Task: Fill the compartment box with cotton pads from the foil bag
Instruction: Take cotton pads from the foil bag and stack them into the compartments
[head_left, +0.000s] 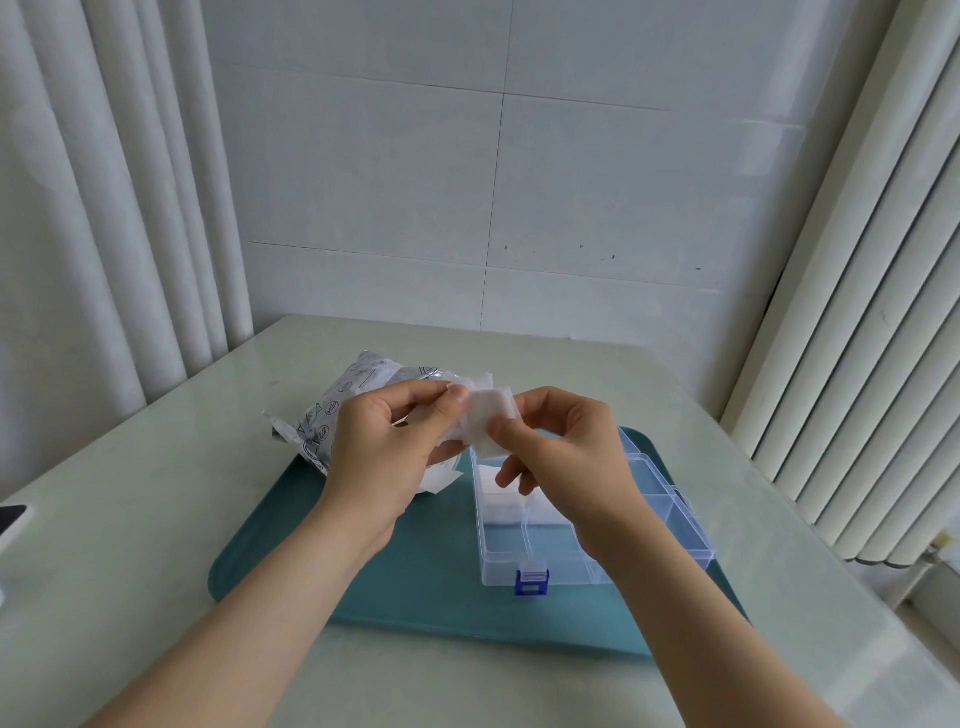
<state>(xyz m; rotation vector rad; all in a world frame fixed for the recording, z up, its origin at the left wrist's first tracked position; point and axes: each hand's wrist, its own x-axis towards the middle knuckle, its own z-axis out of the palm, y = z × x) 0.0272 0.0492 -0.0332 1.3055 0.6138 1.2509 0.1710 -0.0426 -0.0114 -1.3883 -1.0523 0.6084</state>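
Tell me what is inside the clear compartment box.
The compartment box holds white cotton pads in its far-left cells; the near cells look empty. The right hand covers the middle, so those cells cannot be judged.

Dark printed marks and round symbols are seen on the crinkled silver foil bag (332, 410), left of centre in the frame, but no word can be read.
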